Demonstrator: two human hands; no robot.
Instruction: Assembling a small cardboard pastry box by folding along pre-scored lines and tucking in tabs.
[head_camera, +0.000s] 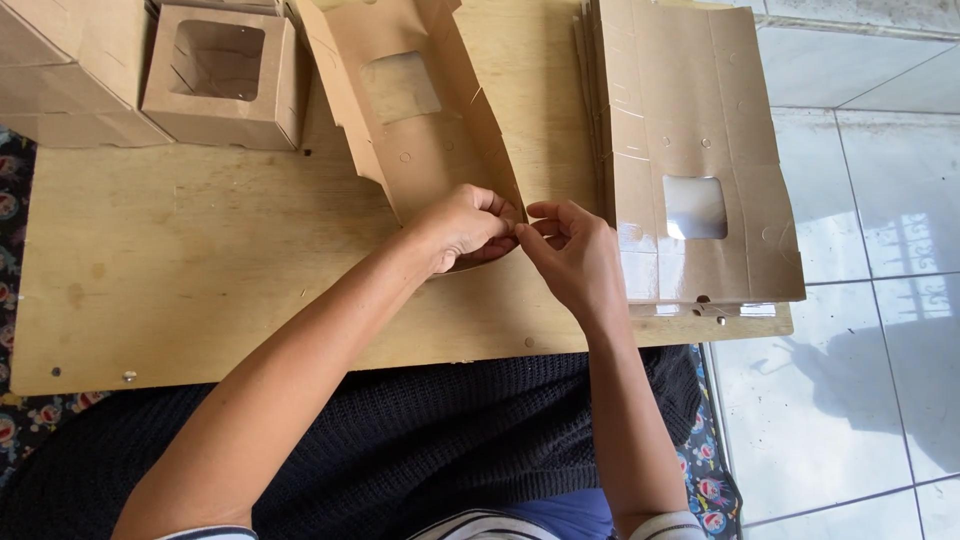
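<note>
The box blank (420, 120), a brown card sheet with a clear window, lies partly folded on the tabletop (200, 270), its side panels raised and its near end directly in front of the person. The left hand (462, 225) is closed on the near edge of the blank, fingers curled over the card. The right hand (572, 252) meets it at the same corner, thumb and forefinger pinched on a small flap or tab; the exact part is hidden by the fingers. The step in hand appears to be folding or locking the near end panel. The next move likely calls for a steady hold with the left hand while the right seats the tab.

A stack (700, 160) of flat blanks lies just right of the hands. A finished box (222, 75) stands at the far left, well apart.
</note>
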